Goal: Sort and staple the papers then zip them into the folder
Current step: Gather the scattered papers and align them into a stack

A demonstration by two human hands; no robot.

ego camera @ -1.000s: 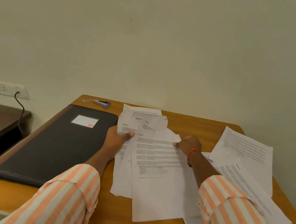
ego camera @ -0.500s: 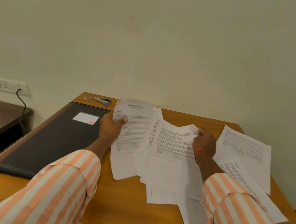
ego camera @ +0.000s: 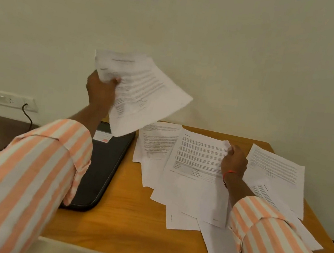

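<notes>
A printed sheet (ego camera: 145, 92) is held aloft above the black folder (ego camera: 102, 166), its edge gripped in the curled fingers of the left hand (ego camera: 101, 93). The right hand (ego camera: 234, 162) pinches the top corner of another sheet (ego camera: 195, 163) on the loose pile (ego camera: 158, 147) spread over the wooden table (ego camera: 134, 230) beside the folder, with more pages (ego camera: 274, 172) lying to its right.

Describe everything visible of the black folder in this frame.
The folder is black, leather-like, with a rounded near corner and a piped edge. It lies flat and closed on the table's left side, a white label with a red patch on its cover. The left sleeve and a raised sheet hide part of it.
</notes>
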